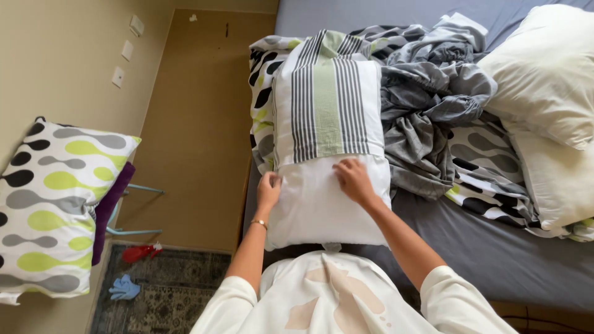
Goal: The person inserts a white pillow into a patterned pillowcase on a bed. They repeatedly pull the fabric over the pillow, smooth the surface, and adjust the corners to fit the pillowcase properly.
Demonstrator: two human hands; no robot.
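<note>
— Nearest?
— Lying on the grey-sheeted bed (495,260): a plump white pillow (322,210), half sleeved in a striped grey, white and green pillowcase (328,99).
— Hands?
— Left hand (268,188) pinching the pillow's left edge, fingers curled closed on the fabric. Right hand (352,179) pressing flat, fingers spread, gripping nothing, touching the pillowcase hem.
— Beyond?
— Bunching beside it, a crumpled grey sheet (427,105); farther right, two bare cream pillows (550,80).

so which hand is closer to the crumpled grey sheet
Right. The right hand lies on the white pillow near the crumpled grey sheet; the left hand grips the pillow's far edge.
</note>
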